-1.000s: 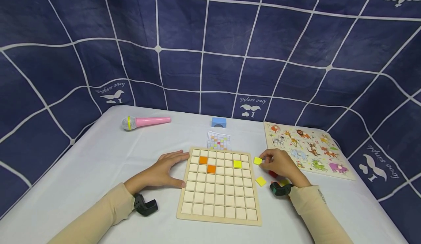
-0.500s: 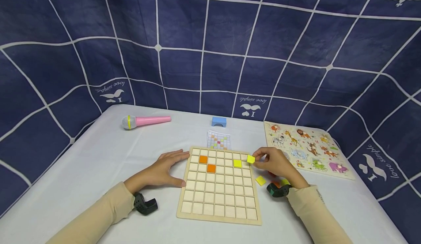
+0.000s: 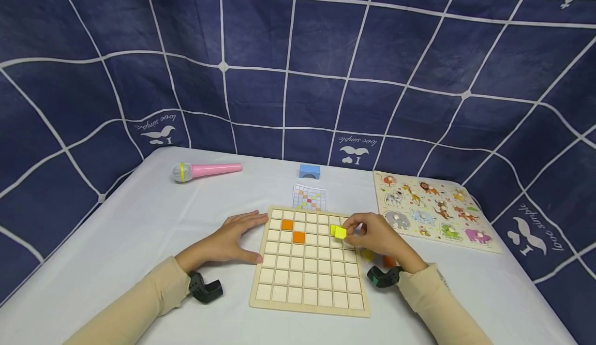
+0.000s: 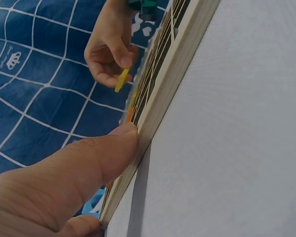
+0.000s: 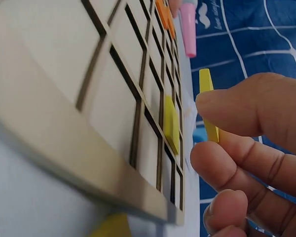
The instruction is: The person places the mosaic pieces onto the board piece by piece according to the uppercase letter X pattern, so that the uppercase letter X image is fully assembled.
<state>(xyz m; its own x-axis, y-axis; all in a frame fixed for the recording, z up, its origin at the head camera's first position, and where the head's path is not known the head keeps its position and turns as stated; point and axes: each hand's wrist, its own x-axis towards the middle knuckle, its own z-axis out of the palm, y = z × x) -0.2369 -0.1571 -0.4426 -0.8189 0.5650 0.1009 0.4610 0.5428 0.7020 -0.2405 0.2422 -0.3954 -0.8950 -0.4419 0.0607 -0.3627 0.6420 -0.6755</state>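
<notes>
The right hand (image 3: 379, 237) has carried its yellow tile (image 3: 341, 233) in from beyond the right edge of the wooden grid board (image 3: 309, 303), so the tile now hangs above the board's upper right cells, just beside the yellow tile already seated (image 3: 332, 229) in a cell there; to my eye that puts the piece over its likely spot, with only the lowering left; thumb and forefinger pinch it by its edges, the other fingers curled beneath; the tile is square, so it has no real long axis, and it is held tilted, nearly on edge, its face turned toward the board; the left hand (image 3: 233, 241) lies flat, fingers straight, thumb against the board's left rim, holding nothing.
</notes>
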